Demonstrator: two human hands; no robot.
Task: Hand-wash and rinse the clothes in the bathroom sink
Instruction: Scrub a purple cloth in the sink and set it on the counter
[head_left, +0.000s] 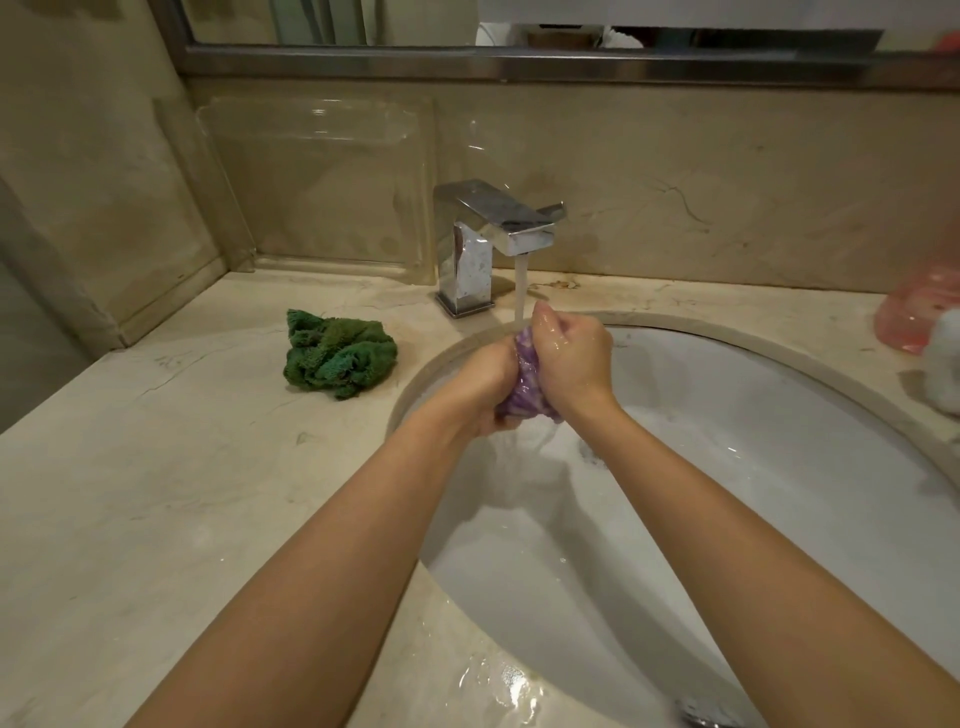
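Left hand (485, 387) and right hand (569, 358) clenching purple cloth (522, 389) over sink (753, 467), water inside

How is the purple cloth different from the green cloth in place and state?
The purple cloth is gripped between both hands, left hand and right hand, over the sink; the green cloth lies untouched on the counter. The purple cloth sits under the running water from the faucet and looks wet and shiny; the green cloth is apart from the stream. Both are crumpled.
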